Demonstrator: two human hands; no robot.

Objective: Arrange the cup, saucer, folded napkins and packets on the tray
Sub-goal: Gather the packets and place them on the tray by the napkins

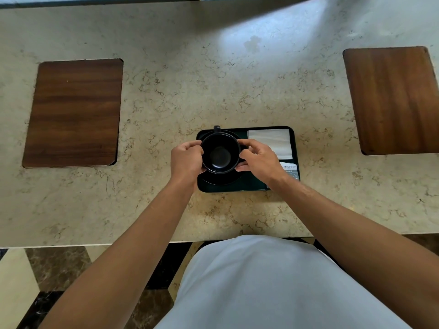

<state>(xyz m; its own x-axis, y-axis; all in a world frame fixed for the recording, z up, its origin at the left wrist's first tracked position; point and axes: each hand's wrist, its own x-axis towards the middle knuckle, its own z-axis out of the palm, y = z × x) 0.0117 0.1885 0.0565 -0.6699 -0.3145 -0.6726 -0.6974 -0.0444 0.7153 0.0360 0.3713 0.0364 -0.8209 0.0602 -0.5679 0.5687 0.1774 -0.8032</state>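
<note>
A black cup (220,154), empty and upright with its handle pointing away from me, sits over a black saucer (221,179) on the left half of a dark green tray (247,186). My left hand (186,160) grips the cup's left side. My right hand (259,160) holds its right side with thumb and fingers curled round the rim. A folded white napkin (270,142) lies in the tray's far right corner. A printed packet (291,170) lies at the near right, partly hidden by my right wrist.
The tray rests on a beige marble counter (213,86). A dark wooden panel (73,112) is set into the counter at the left and another wooden panel (394,100) at the right. The counter's near edge runs just in front of my body.
</note>
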